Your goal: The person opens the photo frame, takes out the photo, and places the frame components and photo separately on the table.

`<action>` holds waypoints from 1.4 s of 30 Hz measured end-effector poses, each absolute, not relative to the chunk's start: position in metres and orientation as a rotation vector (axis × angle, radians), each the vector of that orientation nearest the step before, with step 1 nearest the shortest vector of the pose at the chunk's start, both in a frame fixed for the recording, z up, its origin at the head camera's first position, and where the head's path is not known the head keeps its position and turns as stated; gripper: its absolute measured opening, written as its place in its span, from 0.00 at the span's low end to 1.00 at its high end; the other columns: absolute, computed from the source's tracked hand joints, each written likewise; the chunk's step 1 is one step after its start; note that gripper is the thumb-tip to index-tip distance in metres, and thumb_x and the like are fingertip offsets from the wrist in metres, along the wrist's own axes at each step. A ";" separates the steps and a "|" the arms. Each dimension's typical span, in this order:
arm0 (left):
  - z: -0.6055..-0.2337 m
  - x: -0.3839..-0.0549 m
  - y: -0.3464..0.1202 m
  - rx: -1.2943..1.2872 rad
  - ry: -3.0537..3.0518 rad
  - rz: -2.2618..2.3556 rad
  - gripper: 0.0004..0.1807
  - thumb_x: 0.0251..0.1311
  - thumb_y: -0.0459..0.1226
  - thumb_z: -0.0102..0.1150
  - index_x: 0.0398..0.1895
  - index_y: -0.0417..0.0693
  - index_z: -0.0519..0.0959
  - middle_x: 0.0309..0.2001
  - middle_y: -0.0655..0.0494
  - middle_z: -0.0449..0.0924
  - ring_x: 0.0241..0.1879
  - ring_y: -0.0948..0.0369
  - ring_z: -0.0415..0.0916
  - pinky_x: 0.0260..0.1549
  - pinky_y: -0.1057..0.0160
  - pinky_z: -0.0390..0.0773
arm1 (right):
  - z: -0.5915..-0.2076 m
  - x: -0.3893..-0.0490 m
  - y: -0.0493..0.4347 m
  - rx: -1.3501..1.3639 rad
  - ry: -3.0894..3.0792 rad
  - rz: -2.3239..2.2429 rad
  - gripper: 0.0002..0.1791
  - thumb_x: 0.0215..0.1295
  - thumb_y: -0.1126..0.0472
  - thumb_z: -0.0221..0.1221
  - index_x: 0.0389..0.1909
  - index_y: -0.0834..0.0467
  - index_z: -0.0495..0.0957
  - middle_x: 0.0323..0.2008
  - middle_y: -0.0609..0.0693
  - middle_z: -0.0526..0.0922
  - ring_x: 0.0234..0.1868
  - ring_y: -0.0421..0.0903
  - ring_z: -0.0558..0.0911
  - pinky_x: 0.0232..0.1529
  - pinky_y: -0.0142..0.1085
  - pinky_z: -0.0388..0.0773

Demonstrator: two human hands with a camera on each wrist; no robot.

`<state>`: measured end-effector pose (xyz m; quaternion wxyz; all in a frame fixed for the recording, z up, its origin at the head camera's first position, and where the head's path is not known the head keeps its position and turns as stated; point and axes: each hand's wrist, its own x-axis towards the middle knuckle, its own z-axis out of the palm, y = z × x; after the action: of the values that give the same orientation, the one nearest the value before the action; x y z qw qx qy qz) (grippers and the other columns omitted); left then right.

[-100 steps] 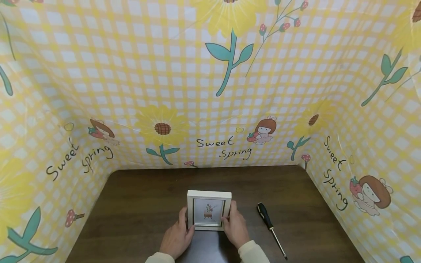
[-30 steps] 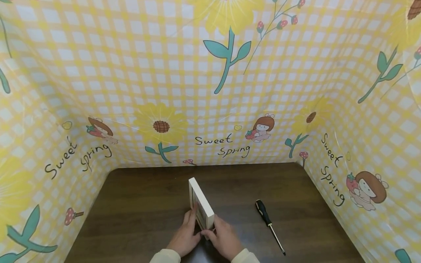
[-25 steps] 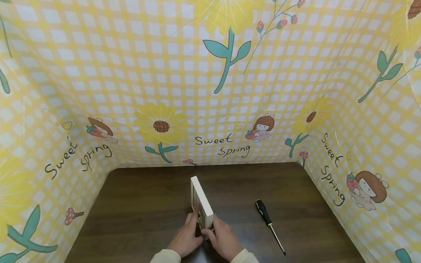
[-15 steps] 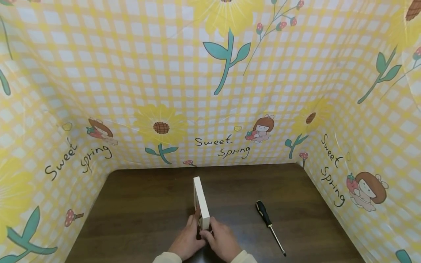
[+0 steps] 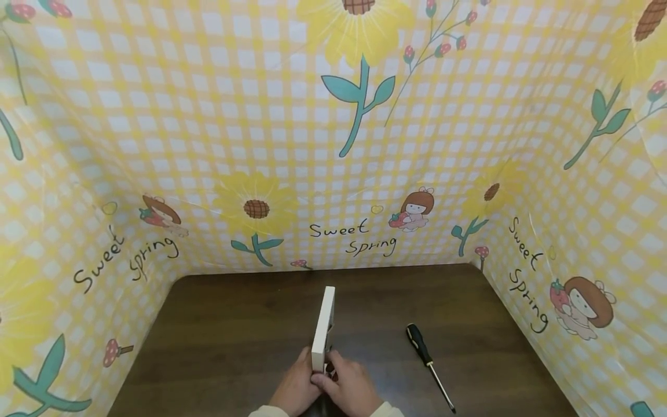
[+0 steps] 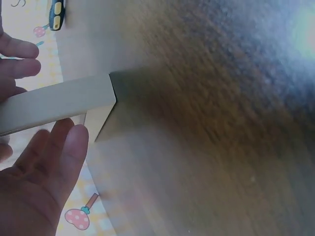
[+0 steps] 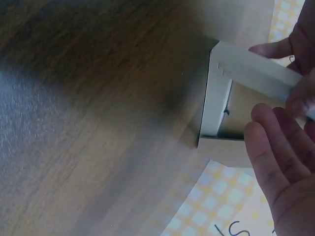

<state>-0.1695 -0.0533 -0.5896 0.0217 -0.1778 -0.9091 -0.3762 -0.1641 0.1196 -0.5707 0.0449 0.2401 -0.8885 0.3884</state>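
A white picture frame (image 5: 323,327) stands on edge over the table, seen almost edge-on in the head view. My left hand (image 5: 294,384) grips its near part from the left. From the other side my right hand (image 5: 354,384) holds it, thumb at the near edge and fingers by the back. In the right wrist view the frame's back shows, with a brown board sunk inside the rim and a small dark bit at the inner edge. The front picture is hidden.
A screwdriver (image 5: 429,365) with a black handle lies to the right on the dark wooden table (image 5: 224,330). Yellow checked cloth (image 5: 292,145) walls in the table's back and both sides.
Between both hands the picture frame has turned from facing me to edge-on and slightly beyond, so its back now points right. The screwdriver stays in place.
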 end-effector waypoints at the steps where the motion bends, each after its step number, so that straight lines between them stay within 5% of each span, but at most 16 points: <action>1: -0.590 -0.170 -0.054 -0.554 -2.814 -1.169 0.19 0.56 0.41 0.71 0.48 0.49 0.77 0.44 0.57 0.73 0.34 0.60 0.77 0.30 0.55 0.77 | -0.571 -0.165 0.121 0.737 -2.717 1.215 0.20 0.68 0.39 0.61 0.48 0.51 0.77 0.33 0.39 0.81 0.28 0.30 0.76 0.27 0.30 0.73; 11: -0.591 -0.169 -0.061 -0.531 -2.794 -1.166 0.19 0.57 0.42 0.70 0.48 0.47 0.76 0.40 0.61 0.74 0.35 0.64 0.74 0.33 0.57 0.76 | -0.572 -0.175 0.140 0.743 -2.602 1.342 0.19 0.66 0.46 0.65 0.46 0.57 0.77 0.33 0.46 0.82 0.29 0.33 0.78 0.29 0.31 0.76; 18: -0.588 -0.170 -0.062 -0.496 -2.757 -1.136 0.29 0.56 0.39 0.71 0.58 0.41 0.71 0.45 0.48 0.82 0.41 0.51 0.82 0.38 0.49 0.79 | -0.570 -0.187 0.150 0.486 -2.557 1.264 0.09 0.74 0.50 0.58 0.39 0.51 0.79 0.31 0.37 0.80 0.32 0.33 0.77 0.33 0.33 0.77; 26: -0.584 -0.171 -0.063 -0.431 -2.774 -1.124 0.33 0.55 0.39 0.73 0.60 0.37 0.69 0.42 0.41 0.84 0.40 0.45 0.82 0.37 0.46 0.79 | -0.575 -0.199 0.157 0.277 -2.579 1.222 0.02 0.72 0.59 0.61 0.40 0.53 0.80 0.32 0.39 0.82 0.33 0.36 0.80 0.35 0.35 0.79; 37: -0.581 -0.173 -0.064 -0.468 -2.758 -1.097 0.30 0.55 0.36 0.73 0.57 0.34 0.70 0.37 0.43 0.83 0.35 0.46 0.82 0.32 0.47 0.78 | -0.576 -0.207 0.161 0.218 -2.556 1.286 0.23 0.68 0.64 0.63 0.63 0.59 0.73 0.46 0.56 0.83 0.42 0.48 0.84 0.41 0.41 0.82; 42: -0.579 -0.174 -0.067 -0.491 -2.798 -1.144 0.26 0.57 0.35 0.72 0.55 0.36 0.71 0.37 0.44 0.83 0.35 0.46 0.82 0.32 0.47 0.77 | -0.575 -0.206 0.162 0.221 -2.598 1.347 0.27 0.66 0.64 0.63 0.66 0.59 0.70 0.50 0.56 0.81 0.48 0.55 0.82 0.45 0.48 0.80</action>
<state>-0.1739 -0.0671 -0.5793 0.0396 -0.1603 -0.9129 -0.3733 -0.2063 0.1620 -0.5753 0.1029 0.0748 -0.8805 0.4566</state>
